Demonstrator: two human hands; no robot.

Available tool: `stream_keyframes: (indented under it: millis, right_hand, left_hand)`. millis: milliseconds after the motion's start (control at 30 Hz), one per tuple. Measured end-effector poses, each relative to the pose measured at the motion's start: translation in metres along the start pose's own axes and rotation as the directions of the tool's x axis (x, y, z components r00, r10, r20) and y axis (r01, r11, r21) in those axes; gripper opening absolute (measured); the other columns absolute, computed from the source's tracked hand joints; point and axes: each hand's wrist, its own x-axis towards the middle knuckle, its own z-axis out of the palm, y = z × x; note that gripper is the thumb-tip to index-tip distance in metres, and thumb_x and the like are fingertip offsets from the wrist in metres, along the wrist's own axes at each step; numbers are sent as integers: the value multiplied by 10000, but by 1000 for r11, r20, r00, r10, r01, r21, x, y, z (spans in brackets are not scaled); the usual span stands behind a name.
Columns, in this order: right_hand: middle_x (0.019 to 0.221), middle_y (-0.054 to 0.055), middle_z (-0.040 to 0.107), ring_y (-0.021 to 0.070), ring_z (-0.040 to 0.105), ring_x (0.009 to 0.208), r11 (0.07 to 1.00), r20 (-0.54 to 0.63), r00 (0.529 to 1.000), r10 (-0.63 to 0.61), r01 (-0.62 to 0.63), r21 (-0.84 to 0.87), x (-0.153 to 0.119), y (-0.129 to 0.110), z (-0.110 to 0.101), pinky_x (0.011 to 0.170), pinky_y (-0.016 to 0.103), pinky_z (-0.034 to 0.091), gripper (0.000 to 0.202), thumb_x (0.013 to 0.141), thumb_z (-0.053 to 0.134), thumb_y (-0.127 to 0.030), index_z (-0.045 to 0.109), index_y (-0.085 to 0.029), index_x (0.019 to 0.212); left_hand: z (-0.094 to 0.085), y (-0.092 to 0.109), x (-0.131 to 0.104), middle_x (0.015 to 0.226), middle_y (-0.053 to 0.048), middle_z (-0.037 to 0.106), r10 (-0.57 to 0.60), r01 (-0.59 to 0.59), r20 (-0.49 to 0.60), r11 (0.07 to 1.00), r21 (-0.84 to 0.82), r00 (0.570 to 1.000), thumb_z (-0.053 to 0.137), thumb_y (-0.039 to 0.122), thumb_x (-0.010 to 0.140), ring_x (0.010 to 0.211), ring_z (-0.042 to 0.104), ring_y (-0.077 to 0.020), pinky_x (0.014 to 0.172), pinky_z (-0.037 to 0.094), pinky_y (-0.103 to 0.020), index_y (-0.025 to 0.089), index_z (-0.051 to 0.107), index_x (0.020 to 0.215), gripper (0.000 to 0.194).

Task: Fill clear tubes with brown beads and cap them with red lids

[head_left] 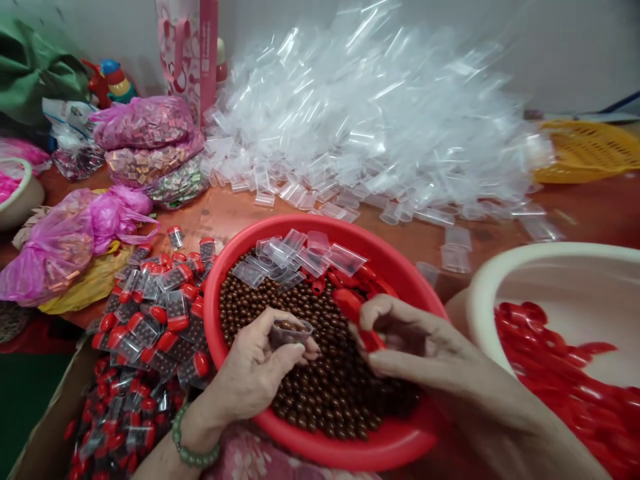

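Over the red basin point(220, 333) of brown beads point(325, 400), my left hand point(255, 373) is closed around a small clear plastic container point(293, 331). Its open end faces up and to the right, and a few brown beads show inside. Just to the right, my right hand point(415, 340) pinches a red plastic cap point(354, 310) between thumb and fingers, apart from the container. Part of the cap is hidden by the fingers. Empty clear containers point(313, 260) and more red caps lie on the beads at the basin's far side.
Capped, bead-filled containers point(170, 313) are heaped at left, spilling into a cardboard box point(55, 420). A large pile of clear containers point(380, 127) covers the table's back. At right stand a white tub point(565, 253) of red pieces and a yellow basket point(590, 150). Pink bags point(145, 123) sit back left.
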Motion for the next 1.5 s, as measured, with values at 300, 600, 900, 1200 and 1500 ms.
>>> stream_keyframes:
  millis: [300, 600, 900, 1200, 1500]
  right_hand:
    - [526, -67, 438, 17, 273, 340, 784, 296, 955, -2, -182, 593, -1, 10, 35, 374, 173, 201, 301, 731, 730, -417, 544, -198, 821]
    - [502, -79, 463, 25, 357, 367, 918, -17, 985, 169, -152, 366, -9, 14, 41, 392, 156, 261, 322, 771, 729, -458, 572, -188, 848]
    - [988, 101, 702, 182, 693, 839, 298, 201, 754, -625, 468, -832, -21, 7, 41, 704, 264, 594, 367, 956, 484, -201, 549, -203, 1317]
    - [1031, 99, 719, 154, 693, 853, 77, 444, 735, -513, 554, -829, -14, 0, 34, 763, 237, 587, 517, 995, 336, -135, 288, -156, 1510]
    - [1119, 191, 638, 241, 671, 988, 49, 389, 759, -522, 482, -875, 1, 25, 27, 774, 342, 603, 596, 975, 401, -161, 193, -112, 1531]
  left_hand:
    - [7, -4, -1, 929, -50, 656, -87, 68, -117, 985, -157, 989, 733, 414, 766, 756, 621, -116, 753, 539, -262, 140, 588, 949, 359]
    - [10, -2, 1, 823, -40, 674, -17, 75, -292, 980, 186, 956, 671, 245, 763, 755, 596, -139, 742, 470, -260, 145, 606, 858, 153]
    - [7, -2, 0, 748, -1, 610, -151, 187, -266, 976, 115, 952, 676, 266, 751, 687, 537, -119, 673, 438, -235, 144, 613, 851, 170]
    - [4, -3, 1, 760, -2, 618, -162, 174, -158, 983, 66, 974, 664, 243, 780, 708, 544, -113, 688, 446, -226, 138, 608, 864, 146]
    - [4, -6, 3, 868, -55, 632, -147, 147, -112, 989, -14, 983, 606, 225, 808, 800, 583, -150, 770, 482, -287, 110, 593, 961, 191]
